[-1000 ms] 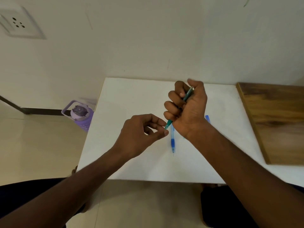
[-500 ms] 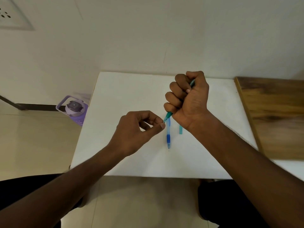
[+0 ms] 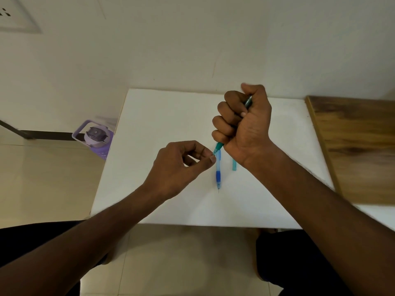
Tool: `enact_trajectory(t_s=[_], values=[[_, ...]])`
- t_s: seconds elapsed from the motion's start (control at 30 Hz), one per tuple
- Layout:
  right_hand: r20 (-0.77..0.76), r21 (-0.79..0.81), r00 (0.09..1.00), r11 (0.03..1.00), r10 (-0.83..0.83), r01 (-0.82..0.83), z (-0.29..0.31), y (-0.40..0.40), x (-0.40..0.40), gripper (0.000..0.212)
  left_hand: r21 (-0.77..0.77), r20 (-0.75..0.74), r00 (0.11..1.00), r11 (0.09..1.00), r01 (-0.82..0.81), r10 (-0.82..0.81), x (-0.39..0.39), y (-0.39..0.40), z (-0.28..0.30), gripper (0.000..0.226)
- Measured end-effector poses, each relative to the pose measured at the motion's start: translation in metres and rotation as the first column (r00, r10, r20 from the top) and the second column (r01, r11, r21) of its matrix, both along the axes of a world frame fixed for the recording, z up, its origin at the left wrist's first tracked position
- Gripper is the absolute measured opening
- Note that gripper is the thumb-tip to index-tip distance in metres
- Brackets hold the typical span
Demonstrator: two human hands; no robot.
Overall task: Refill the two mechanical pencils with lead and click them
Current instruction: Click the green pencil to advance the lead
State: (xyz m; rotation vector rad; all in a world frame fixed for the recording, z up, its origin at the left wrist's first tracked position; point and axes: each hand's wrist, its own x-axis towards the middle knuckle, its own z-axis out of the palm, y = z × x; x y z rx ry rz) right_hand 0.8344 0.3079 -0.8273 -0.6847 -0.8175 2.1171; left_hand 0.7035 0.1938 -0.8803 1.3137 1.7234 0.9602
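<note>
Green pencil [image 3: 218, 147] gripped in right hand [image 3: 243, 124], fist curled round the barrel, thumb over the top end, tip pointing down-left. Left hand [image 3: 177, 167] w/ thumb and forefinger pinched together right at that tip; whether a lead is between them is too small to tell. Blue pencil [image 3: 218, 175] lies flat on white table [image 3: 154, 124] just below the hands, tip toward the person. Small teal piece [image 3: 234, 165] lies beside it, partly under right wrist. Purple bottle [image 3: 97, 135] on floor left of table; wooden board [image 3: 359, 146] on the right.
</note>
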Motion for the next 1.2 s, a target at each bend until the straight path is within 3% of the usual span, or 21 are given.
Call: enact_trajectory(t_s=[0.4, 0.47, 0.5, 0.6, 0.67, 0.8, 1.03, 1.2], values=[[-0.014, -0.03, 1.0, 0.999, -0.025, 0.025, 0.002, -0.002, 0.0, 0.047, -0.071, 0.033, 0.998, 0.996, -0.051, 0.053, -0.002, -0.002, 0.0, 0.008], [-0.039, -0.028, 0.999, 0.999, -0.02, 0.019, 0.005, -0.002, 0.001, 0.051, -0.119, -0.11, 0.994, 0.993, -0.028, 0.015, -0.007, -0.003, -0.002, 0.013], [-0.047, -0.027, 0.999, 1.0, -0.016, 0.015, 0.006, -0.003, 0.002, 0.055, -0.114, -0.254, 0.967, 0.993, -0.009, -0.02, -0.01, -0.004, -0.005, 0.02], [-0.043, -0.013, 0.999, 1.0, -0.014, 0.013, 0.008, -0.002, 0.003, 0.059, -0.034, -0.671, 0.737, 0.996, 0.078, -0.08, -0.016, -0.011, -0.023, 0.055], [-0.034, -0.014, 0.999, 1.0, -0.028, 0.028, 0.008, -0.002, 0.002, 0.057, -0.052, -0.745, 0.655, 0.991, 0.127, -0.123, -0.019, -0.012, -0.037, 0.078], [-0.011, -0.037, 1.0, 0.999, -0.028, 0.028, 0.006, -0.003, 0.0, 0.057, -0.153, -0.78, 0.589, 0.977, 0.151, -0.213, -0.029, -0.01, -0.072, 0.101], [0.028, -0.046, 0.999, 0.998, -0.031, 0.033, 0.001, -0.003, 0.0, 0.049, -0.092, -0.793, 0.591, 0.988, 0.128, -0.15, -0.03, -0.009, -0.099, 0.096], [0.045, 0.002, 0.999, 1.0, 0.021, -0.021, 0.003, -0.004, 0.0, 0.057, -0.078, -0.799, 0.584, 0.988, 0.133, -0.141, -0.031, -0.009, -0.101, 0.096]])
